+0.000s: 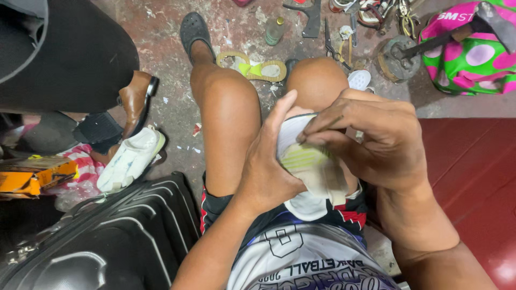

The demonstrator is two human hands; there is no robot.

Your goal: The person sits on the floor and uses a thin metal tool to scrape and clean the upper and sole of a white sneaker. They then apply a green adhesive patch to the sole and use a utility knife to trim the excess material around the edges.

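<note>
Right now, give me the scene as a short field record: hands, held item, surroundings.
left hand: cups the white shoe from its left side, thumb up along the edge
right hand: fingertips press on the shoe's sole
held item: white shoe, sole up, resting on the lap
floor left: second white shoe, brown leather shoe, black suitcase
floor ahead: small bottle, scissors, yellow-green insole
far right: pink and green spotted bag
</note>
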